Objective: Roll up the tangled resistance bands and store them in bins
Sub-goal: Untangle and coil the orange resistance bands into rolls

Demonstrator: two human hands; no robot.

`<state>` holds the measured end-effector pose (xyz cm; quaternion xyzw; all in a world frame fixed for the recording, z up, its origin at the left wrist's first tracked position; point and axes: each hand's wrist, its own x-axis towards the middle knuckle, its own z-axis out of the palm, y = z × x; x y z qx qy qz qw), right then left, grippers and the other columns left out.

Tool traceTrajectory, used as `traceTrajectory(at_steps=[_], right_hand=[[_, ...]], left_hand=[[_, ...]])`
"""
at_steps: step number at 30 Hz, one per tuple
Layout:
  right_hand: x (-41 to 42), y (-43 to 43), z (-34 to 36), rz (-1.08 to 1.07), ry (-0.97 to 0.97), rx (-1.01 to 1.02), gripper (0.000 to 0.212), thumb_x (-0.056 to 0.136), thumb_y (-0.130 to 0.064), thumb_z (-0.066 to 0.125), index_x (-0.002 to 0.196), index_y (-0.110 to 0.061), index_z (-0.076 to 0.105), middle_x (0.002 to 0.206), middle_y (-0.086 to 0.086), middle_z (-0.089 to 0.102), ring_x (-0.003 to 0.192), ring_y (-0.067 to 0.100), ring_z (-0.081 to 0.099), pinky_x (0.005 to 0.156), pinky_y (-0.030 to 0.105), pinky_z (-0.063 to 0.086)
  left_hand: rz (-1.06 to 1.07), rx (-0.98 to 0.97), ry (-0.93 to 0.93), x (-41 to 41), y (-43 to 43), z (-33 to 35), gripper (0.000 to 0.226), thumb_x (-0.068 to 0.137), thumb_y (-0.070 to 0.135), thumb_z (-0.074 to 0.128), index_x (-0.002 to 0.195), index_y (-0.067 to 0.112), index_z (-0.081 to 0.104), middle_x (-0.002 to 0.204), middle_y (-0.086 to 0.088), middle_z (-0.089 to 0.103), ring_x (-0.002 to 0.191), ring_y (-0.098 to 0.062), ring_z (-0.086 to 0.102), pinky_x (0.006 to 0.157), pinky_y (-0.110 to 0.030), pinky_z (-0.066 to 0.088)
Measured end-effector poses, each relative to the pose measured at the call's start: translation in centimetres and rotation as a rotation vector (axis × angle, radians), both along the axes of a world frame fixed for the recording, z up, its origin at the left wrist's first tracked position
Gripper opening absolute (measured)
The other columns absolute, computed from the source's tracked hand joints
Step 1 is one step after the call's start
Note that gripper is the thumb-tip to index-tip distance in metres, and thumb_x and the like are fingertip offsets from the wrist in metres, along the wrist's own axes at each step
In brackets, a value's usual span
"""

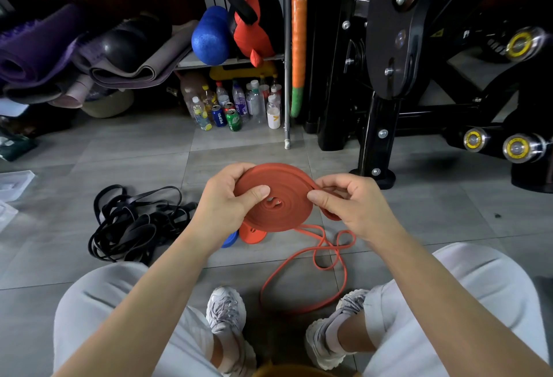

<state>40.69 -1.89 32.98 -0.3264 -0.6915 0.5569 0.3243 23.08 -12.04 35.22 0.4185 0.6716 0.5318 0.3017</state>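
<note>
left hand: grips the rolled orange band
right hand: pinches that band's loose end
floor: tangled black bands

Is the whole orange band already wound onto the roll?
No: a loose length of band trails in loops across the floor from the roll gripped by the left hand and right hand.

An orange resistance band was held flat-coiled at centre frame, its tail looped below; black bands were heaped, tangled, mid-left.
</note>
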Motion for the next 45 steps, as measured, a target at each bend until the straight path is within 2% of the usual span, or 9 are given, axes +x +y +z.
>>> traceTrajectory(at_steps=[5, 7, 13, 20, 27, 32, 37, 41, 45], right_hand=[[0.0, 0.0, 0.0, -0.037, 0.008, 0.017, 0.02, 0.076, -0.01, 0.074, 0.095, -0.014, 0.072, 0.073, -0.016, 0.068, 0.07, -0.005, 0.065, 0.065, 0.008, 0.048], [0.1, -0.3, -0.1, -0.055, 0.024, 0.027, 0.023, 0.079, -0.009, 0.071, 0.1, -0.017, 0.071, 0.073, -0.02, 0.069, 0.072, -0.006, 0.065, 0.067, 0.008, 0.048], [0.2, -1.3, -0.8, -0.06, 0.042, 0.076, 0.028, 0.092, -0.011, 0.056, 0.119, -0.011, 0.062, 0.1, -0.017, 0.066, 0.092, -0.009, 0.063, 0.08, 0.007, 0.046], [-0.1, -1.5, -0.5, -0.206, 0.206, -0.078, 0.007, 0.085, -0.003, 0.065, 0.085, -0.01, 0.064, 0.062, -0.008, 0.069, 0.061, 0.001, 0.065, 0.06, 0.011, 0.048], [-0.6, -1.9, -0.7, -0.209, 0.282, -0.224, 0.023, 0.082, 0.002, 0.065, 0.098, -0.015, 0.066, 0.079, -0.008, 0.074, 0.079, 0.006, 0.07, 0.065, 0.017, 0.054], [-0.7, -2.0, -1.2, -0.267, 0.297, -0.285, 0.03, 0.079, 0.0, 0.068, 0.102, -0.019, 0.068, 0.096, -0.004, 0.073, 0.093, 0.01, 0.069, 0.085, 0.026, 0.055], [-0.6, -2.2, -1.3, -0.214, 0.32, -0.326, 0.044, 0.077, 0.006, 0.068, 0.11, -0.023, 0.062, 0.09, -0.01, 0.071, 0.086, 0.001, 0.068, 0.07, 0.014, 0.053], [-0.4, -1.7, -1.6, -0.224, 0.334, -0.426, 0.043, 0.072, 0.007, 0.069, 0.1, -0.025, 0.067, 0.084, -0.005, 0.074, 0.083, 0.008, 0.07, 0.072, 0.021, 0.057], [-0.2, -1.3, -1.6, -0.128, 0.329, -0.5, 0.041, 0.062, 0.002, 0.07, 0.094, -0.023, 0.07, 0.084, -0.001, 0.075, 0.077, 0.012, 0.07, 0.064, 0.022, 0.057]], left_hand=[[0.022, 0.029, -0.124, 0.5, 0.0, -0.4, 0.025, 0.082, -0.003, 0.064, 0.092, 0.021, 0.063, 0.088, -0.001, 0.069, 0.085, -0.019, 0.066, 0.084, -0.039, 0.053], [0.037, 0.042, -0.172, 0.6, 0.1, -0.5, 0.025, 0.083, -0.003, 0.063, 0.093, 0.02, 0.062, 0.091, -0.004, 0.069, 0.088, -0.023, 0.065, 0.087, -0.043, 0.052], [0.086, 0.06, -0.291, 0.8, 0.5, -0.8, 0.022, 0.084, -0.001, 0.061, 0.096, 0.017, 0.06, 0.096, -0.007, 0.068, 0.094, -0.029, 0.064, 0.093, -0.053, 0.049], [0.119, 0.13, -0.394, 1.5, 0.6, -1.0, 0.018, 0.085, 0.0, 0.059, 0.099, 0.012, 0.061, 0.094, -0.005, 0.069, 0.092, -0.023, 0.066, 0.092, -0.051, 0.05], [0.17, 0.158, -0.569, 2.3, 0.7, -1.3, 0.017, 0.089, 0.001, 0.053, 0.101, 0.011, 0.057, 0.098, -0.009, 0.066, 0.094, -0.027, 0.063, 0.09, -0.051, 0.049], [0.142, 0.124, -0.775, 3.5, 0.0, -2.8, 0.011, 0.089, 0.007, 0.054, 0.099, 0.012, 0.055, 0.099, -0.013, 0.065, 0.088, -0.029, 0.063, 0.062, -0.042, 0.057], [0.137, 0.121, -0.848, 3.7, 0.0, -3.5, 0.012, 0.088, 0.009, 0.056, 0.1, 0.013, 0.057, 0.099, -0.011, 0.068, 0.088, -0.026, 0.066, 0.08, -0.057, 0.052], [0.103, 0.042, -0.789, 3.7, 0.1, -3.5, 0.014, 0.085, 0.013, 0.061, 0.097, 0.011, 0.054, 0.1, -0.014, 0.067, 0.089, -0.028, 0.066, 0.083, -0.058, 0.051], [0.08, -0.015, -0.456, 2.0, 0.6, -2.1, 0.028, 0.077, 0.03, 0.071, 0.096, 0.011, 0.065, 0.093, -0.01, 0.071, 0.083, -0.024, 0.066, 0.079, -0.04, 0.053]])
